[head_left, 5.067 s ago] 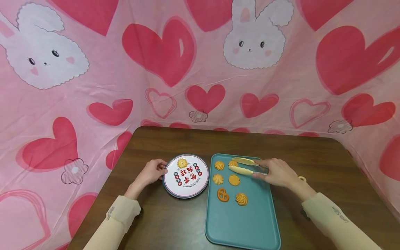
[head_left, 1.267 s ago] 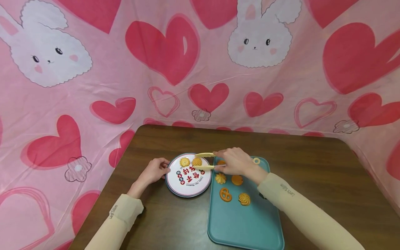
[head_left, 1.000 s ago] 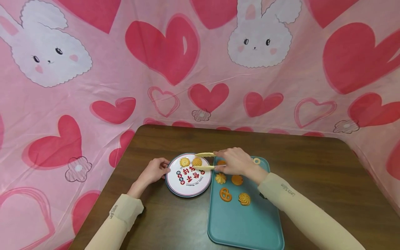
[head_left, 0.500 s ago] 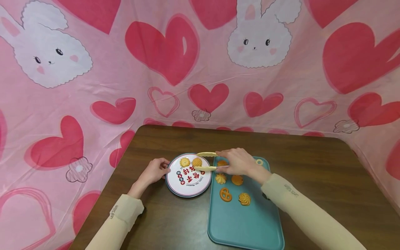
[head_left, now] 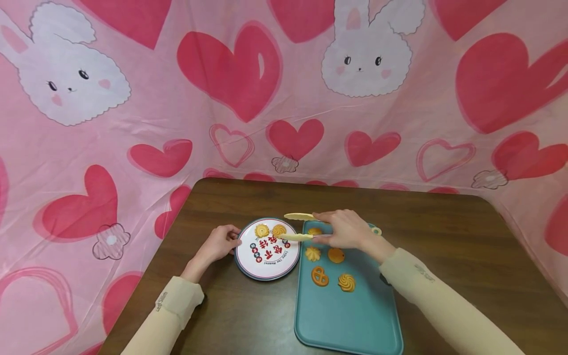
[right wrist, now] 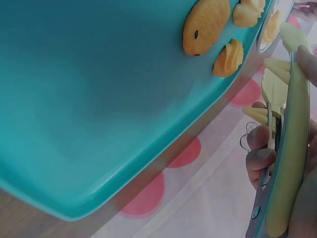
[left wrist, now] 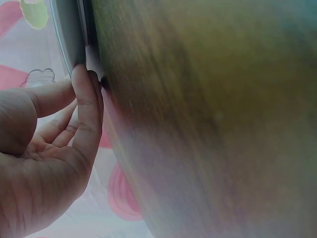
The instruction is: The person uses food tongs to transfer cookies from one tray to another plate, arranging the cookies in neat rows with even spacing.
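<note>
My left hand [head_left: 219, 242] pinches the left rim of a round white plate [head_left: 266, 268] with red lettering; the left wrist view shows thumb and fingers on its edge. Two piped cookies lie near the plate's far rim: a ruffled one [head_left: 262, 230] and a swirled one [head_left: 279, 230]. In my right hand [head_left: 348, 229] are tongs with cream tips [head_left: 298, 237], seen close up in the right wrist view. The tips are spread with nothing between them, the nearer one overlapping the plate's right edge in the head view.
A teal tray [head_left: 346, 320] is right of the plate. On it lie a pretzel [head_left: 319, 276], a swirled cookie [head_left: 346, 282], a flat round cookie [head_left: 336, 255], a star-shaped one [head_left: 312, 253] and another piped one [head_left: 314, 231]. The brown table [head_left: 421, 212] meets a pink heart-print cloth.
The tongs moved from the tray to the plate, and a swirled cookie now lies beside the first. Lately the tips have parted wider and drawn back right. My left hand stays at the rim.
</note>
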A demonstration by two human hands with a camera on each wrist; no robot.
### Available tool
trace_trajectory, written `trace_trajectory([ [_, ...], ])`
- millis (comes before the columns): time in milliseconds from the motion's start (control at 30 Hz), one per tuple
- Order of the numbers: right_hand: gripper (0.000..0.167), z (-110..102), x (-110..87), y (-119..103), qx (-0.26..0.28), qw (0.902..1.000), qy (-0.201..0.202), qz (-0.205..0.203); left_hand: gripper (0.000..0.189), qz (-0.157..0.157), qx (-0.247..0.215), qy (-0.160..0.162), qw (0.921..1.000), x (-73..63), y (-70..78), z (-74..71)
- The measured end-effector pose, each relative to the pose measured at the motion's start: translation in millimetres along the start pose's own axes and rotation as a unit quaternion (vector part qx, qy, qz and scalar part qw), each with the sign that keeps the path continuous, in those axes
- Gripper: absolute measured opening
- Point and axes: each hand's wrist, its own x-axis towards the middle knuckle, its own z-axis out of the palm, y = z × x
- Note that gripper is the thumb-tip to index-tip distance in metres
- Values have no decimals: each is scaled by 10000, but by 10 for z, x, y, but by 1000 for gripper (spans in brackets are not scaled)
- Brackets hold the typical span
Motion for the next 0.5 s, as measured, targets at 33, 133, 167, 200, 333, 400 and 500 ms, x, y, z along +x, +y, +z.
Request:
trace_trajectory([
  [33,71,-10,-14,12,31,10000,15,8,26,-3,-8,5,10000,-2,1,2],
  [133,71,-39,-56,51,107,9999,85,12,26,24,21,7,10000,-9,3,0],
  [167,71,-45,-70,66,100,9999,114,12,26,23,19,12,10000,-12,5,0],
  [200,71,-52,-84,82,104,9998,141,13,26,14,19,19,10000,-11,7,0],
  [333,70,-81,-153,149,55,9996,274,52,26,2,31,14,10000,-18,20,-1],
  [400,70,-93,-192,183,65,9994,317,73,26,3,44,-1,10000,-17,15,0],
  [500,69,-108,-254,232,66,9993,346,97,26,-49,47,-3,10000,-13,6,-2],
])
